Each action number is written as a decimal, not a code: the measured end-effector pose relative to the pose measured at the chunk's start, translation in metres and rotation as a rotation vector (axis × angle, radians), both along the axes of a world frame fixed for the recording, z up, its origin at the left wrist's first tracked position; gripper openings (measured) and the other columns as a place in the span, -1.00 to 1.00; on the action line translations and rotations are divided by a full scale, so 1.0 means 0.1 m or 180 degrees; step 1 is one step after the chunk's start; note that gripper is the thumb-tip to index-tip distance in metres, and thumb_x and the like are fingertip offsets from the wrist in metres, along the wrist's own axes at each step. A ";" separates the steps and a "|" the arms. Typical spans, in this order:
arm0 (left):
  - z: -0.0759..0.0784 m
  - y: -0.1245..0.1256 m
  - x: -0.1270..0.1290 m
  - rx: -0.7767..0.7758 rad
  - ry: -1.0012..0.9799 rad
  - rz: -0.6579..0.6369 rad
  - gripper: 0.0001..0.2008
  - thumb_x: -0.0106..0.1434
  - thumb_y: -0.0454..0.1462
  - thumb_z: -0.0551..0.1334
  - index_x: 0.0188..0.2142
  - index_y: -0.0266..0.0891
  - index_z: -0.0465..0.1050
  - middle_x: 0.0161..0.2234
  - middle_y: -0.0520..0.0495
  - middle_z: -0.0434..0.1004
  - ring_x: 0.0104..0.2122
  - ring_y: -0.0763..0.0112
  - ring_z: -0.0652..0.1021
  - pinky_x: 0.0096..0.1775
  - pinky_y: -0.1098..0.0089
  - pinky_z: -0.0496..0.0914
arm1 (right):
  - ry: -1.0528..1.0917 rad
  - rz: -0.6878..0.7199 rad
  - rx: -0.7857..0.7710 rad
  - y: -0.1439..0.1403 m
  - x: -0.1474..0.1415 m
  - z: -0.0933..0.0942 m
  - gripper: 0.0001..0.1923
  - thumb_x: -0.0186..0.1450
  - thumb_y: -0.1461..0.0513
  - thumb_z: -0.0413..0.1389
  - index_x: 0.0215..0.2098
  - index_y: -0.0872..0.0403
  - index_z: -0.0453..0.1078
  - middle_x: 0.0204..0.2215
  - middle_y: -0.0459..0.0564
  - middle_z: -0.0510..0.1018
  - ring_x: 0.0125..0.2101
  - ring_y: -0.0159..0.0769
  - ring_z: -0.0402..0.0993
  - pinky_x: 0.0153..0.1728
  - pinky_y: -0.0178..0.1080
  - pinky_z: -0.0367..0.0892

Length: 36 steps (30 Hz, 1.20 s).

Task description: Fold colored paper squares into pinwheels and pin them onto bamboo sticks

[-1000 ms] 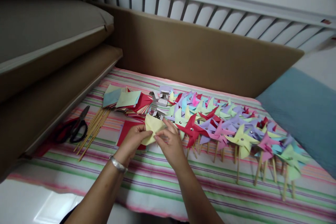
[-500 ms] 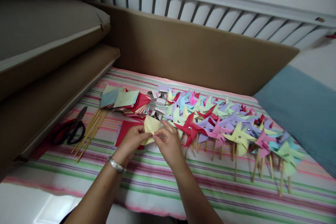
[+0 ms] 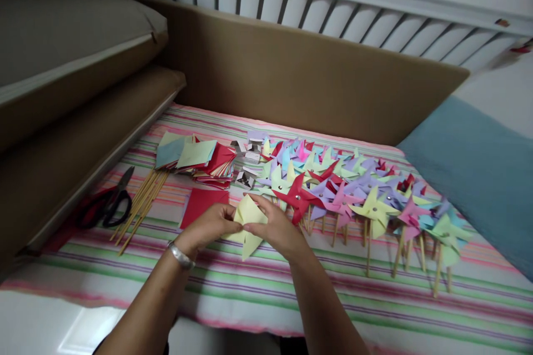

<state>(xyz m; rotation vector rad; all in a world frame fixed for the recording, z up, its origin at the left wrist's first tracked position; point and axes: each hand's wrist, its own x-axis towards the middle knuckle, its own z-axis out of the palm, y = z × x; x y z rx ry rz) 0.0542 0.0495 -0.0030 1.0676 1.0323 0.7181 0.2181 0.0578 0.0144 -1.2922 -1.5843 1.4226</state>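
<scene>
A pale yellow paper square (image 3: pixel 248 225), partly folded into pinwheel points, is pinched between both hands above the striped cloth (image 3: pixel 258 288). My left hand (image 3: pixel 208 226), with a silver bangle on its wrist, grips the paper's left side. My right hand (image 3: pixel 278 228) holds its right side, fingertips meeting the left hand's at the middle. A red paper square (image 3: pixel 200 204) lies flat just behind my left hand. Finished paper pinwheels on wooden sticks (image 3: pixel 353 199) in several colours lie in rows to the right.
A stack of coloured paper squares (image 3: pixel 195 160) lies at the back left, small metal pieces (image 3: pixel 246 162) beside it. Wooden sticks (image 3: pixel 139 208) and black-and-red scissors (image 3: pixel 106 208) lie at the left by brown cushions (image 3: pixel 75 100). A teal pillow (image 3: pixel 478 172) is at right.
Both hands have come toward me and lower with the yellow paper, which now shows more folded points. The view has shifted slightly.
</scene>
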 end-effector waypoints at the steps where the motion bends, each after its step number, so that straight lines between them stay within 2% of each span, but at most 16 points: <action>1: -0.01 0.01 0.01 0.0014 0.0027 -0.0017 -0.88 -0.09 -0.30 0.29 -0.54 -0.35 0.46 -0.67 0.09 0.33 -0.66 0.59 0.22 -0.56 0.49 0.02 | 0.0017 -0.0011 -0.0055 0.00 0.00 -0.01 -0.40 -0.05 0.37 0.18 -0.01 0.00 0.34 -0.18 -0.05 0.52 -0.31 -0.26 0.46 -0.40 -0.31 0.35; 5: -0.04 0.05 0.02 -0.0004 -0.0039 0.0122 -0.83 -0.10 -0.27 0.33 -0.51 -0.34 0.44 -0.63 0.09 0.36 -0.62 0.55 0.31 -0.53 0.49 0.12 | 0.0199 -0.0177 -0.0278 0.05 0.00 -0.04 -0.42 -0.09 0.36 0.20 -0.05 0.04 0.35 -0.26 -0.06 0.53 -0.40 -0.29 0.45 -0.47 -0.34 0.32; 10: 0.02 0.06 0.00 -0.0070 -0.0647 0.0967 -0.64 -0.06 -0.25 0.36 -0.22 -0.25 0.43 -0.39 -0.01 0.52 -0.38 0.41 0.50 -0.30 0.43 0.31 | 0.0767 -0.0739 -0.0350 0.10 0.03 -0.08 -0.46 -0.07 0.31 0.22 -0.08 0.05 0.33 -0.32 -0.08 0.54 -0.41 -0.28 0.46 -0.45 -0.31 0.35; 14: 0.03 0.02 0.11 -0.0263 -0.1052 0.0953 -0.75 -0.03 -0.25 0.35 -0.31 -0.28 0.48 -0.40 -0.04 0.55 -0.42 0.44 0.51 -0.32 0.44 0.33 | 0.0935 -0.1039 -0.0162 0.10 0.00 -0.13 -0.51 -0.03 0.26 0.21 -0.10 0.04 0.33 -0.35 -0.08 0.56 -0.46 -0.28 0.47 -0.47 -0.29 0.36; 17: -0.01 0.00 0.24 -0.0393 -0.1286 0.1106 -0.77 -0.07 -0.28 0.37 -0.36 -0.32 0.52 -0.44 -0.06 0.58 -0.46 0.44 0.51 -0.34 0.46 0.33 | 0.0941 -0.1168 0.0005 0.08 -0.06 -0.18 -0.55 0.00 0.25 0.20 -0.11 0.02 0.34 -0.38 -0.10 0.56 -0.45 -0.28 0.47 -0.45 -0.29 0.36; 22: -0.04 0.01 0.32 -0.0502 -0.1313 0.1382 -0.80 -0.11 -0.30 0.38 -0.44 -0.37 0.54 -0.52 -0.07 0.58 -0.52 0.47 0.50 -0.38 0.47 0.34 | 0.0941 -0.1316 0.0092 0.08 -0.13 -0.24 -0.51 0.00 0.24 0.21 -0.07 0.03 0.32 -0.34 -0.07 0.57 -0.41 -0.25 0.49 -0.41 -0.26 0.38; 25: -0.03 0.01 0.31 -0.0544 -0.1249 0.1473 -0.85 -0.12 -0.30 0.37 -0.52 -0.37 0.52 -0.61 -0.03 0.55 -0.60 0.51 0.47 -0.46 0.50 0.30 | 0.0957 -0.1294 0.0091 0.08 -0.15 -0.25 -0.48 0.01 0.23 0.21 -0.04 0.04 0.31 -0.33 -0.05 0.57 -0.38 -0.23 0.49 -0.38 -0.24 0.39; 29: 0.00 0.03 0.25 -0.0524 -0.1281 0.1706 -0.83 -0.16 -0.32 0.36 -0.49 -0.36 0.53 -0.60 -0.04 0.56 -0.60 0.48 0.48 -0.48 0.49 0.31 | 0.1201 -0.1106 0.0053 0.06 -0.16 -0.22 -0.47 0.10 0.20 0.15 0.05 0.03 0.24 -0.31 -0.05 0.56 -0.36 -0.26 0.49 -0.36 -0.25 0.39; 32: 0.01 0.07 0.15 -0.0480 -0.1216 0.1920 -0.82 -0.19 -0.32 0.36 -0.51 -0.37 0.52 -0.61 -0.06 0.56 -0.59 0.42 0.50 -0.49 0.47 0.32 | 0.0820 -0.1130 0.0373 0.05 -0.13 -0.21 -0.51 0.17 0.18 0.10 0.08 0.03 0.23 -0.38 -0.06 0.53 -0.41 -0.30 0.46 -0.38 -0.27 0.37; 36: 0.02 0.12 -0.01 -0.0513 -0.1128 0.2170 -0.80 -0.21 -0.34 0.36 -0.50 -0.37 0.51 -0.60 -0.07 0.57 -0.60 0.39 0.51 -0.49 0.45 0.34 | 0.0291 -0.0811 0.0931 0.06 -0.04 -0.20 -0.63 0.18 0.28 0.04 -0.03 0.00 0.36 -0.22 0.00 0.51 -0.26 -0.27 0.46 -0.25 -0.22 0.39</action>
